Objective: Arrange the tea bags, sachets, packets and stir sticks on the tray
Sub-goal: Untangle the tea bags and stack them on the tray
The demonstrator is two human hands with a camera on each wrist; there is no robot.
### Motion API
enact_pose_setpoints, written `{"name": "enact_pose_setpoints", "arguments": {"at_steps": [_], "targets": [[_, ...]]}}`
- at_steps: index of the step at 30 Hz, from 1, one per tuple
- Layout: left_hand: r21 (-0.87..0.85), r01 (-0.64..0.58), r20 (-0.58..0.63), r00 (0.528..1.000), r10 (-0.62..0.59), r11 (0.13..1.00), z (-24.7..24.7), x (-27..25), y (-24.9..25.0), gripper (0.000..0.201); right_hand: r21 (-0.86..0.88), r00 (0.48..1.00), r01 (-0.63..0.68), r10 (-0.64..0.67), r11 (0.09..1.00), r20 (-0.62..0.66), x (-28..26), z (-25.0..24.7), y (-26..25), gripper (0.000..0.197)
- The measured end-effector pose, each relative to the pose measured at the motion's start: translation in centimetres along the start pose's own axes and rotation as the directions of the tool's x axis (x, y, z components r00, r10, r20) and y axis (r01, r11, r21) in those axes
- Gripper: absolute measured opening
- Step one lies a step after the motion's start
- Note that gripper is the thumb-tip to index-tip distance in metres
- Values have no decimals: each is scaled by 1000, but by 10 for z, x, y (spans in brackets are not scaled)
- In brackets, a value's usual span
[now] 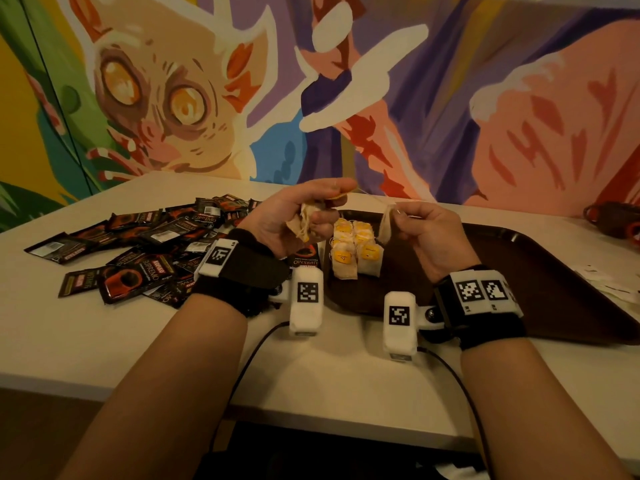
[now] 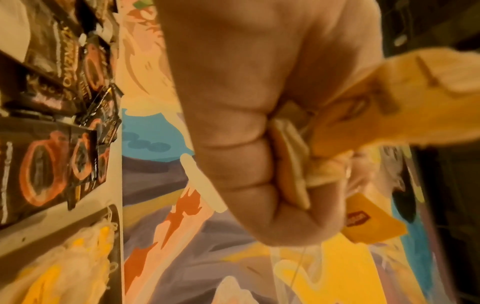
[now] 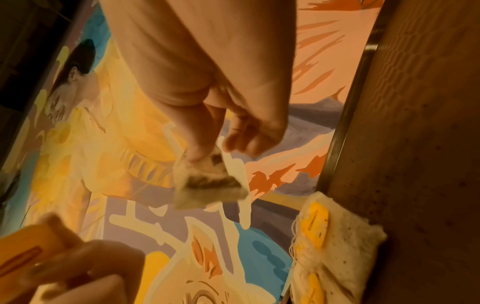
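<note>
Both hands are raised above the left end of the dark brown tray (image 1: 540,271). My left hand (image 1: 298,216) grips a crumpled bunch of tea bags (image 1: 306,221) with yellow tags; in the left wrist view a yellow tag (image 2: 369,224) hangs below the fist (image 2: 246,144). My right hand (image 1: 420,226) pinches one tea bag (image 1: 385,223) by its top corner, and that tea bag (image 3: 207,183) dangles from the fingertips. A thin string runs between the two hands. Several tea bags (image 1: 355,247) lie in rows on the tray below.
A heap of black coffee sachets (image 1: 145,247) covers the white table (image 1: 104,341) left of the tray. White paper packets (image 1: 609,282) lie on the tray's right side. A dark cup-like thing (image 1: 613,220) stands at the far right. A painted wall is behind.
</note>
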State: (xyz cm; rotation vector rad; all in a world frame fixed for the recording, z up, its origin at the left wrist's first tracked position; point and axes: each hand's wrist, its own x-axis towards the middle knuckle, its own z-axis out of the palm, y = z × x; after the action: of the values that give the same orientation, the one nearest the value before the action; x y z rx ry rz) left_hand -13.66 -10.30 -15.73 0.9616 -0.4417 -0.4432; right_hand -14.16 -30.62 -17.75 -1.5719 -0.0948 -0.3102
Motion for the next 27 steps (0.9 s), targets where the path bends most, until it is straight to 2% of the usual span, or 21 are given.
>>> {"name": "enact_pose_setpoints", "arguments": {"at_steps": [4,8,11,15,18,24,27], "targets": [[293,23,-67,998,-4,956,3,2,-3,24,-68,1000,-9,11,998,27,1,1,2,13],[380,61,-175,985,6,923,7,5,-7,15,-50,988,-101,106,994,109,-4,7,-3,14],[471,107,-238,971,10,875,8,8,-13,11,-43,981,-100,106,994,165,-10,12,-6,14],[488,105,-271,962,35,867,3,12,-17,10,104,965,-108,79,989,251,-14,18,-8,20],[472,116,-282,959,25,874,1,12,-17,9,138,956,-107,64,985,288,-15,19,-9,23],[549,164,-357,933,52,820,1,13,-19,21,166,964,-106,60,980,258,-15,22,-9,23],[532,198,-398,917,37,823,2,13,-18,26,158,967,-157,119,975,225,-14,23,-7,20]]}}
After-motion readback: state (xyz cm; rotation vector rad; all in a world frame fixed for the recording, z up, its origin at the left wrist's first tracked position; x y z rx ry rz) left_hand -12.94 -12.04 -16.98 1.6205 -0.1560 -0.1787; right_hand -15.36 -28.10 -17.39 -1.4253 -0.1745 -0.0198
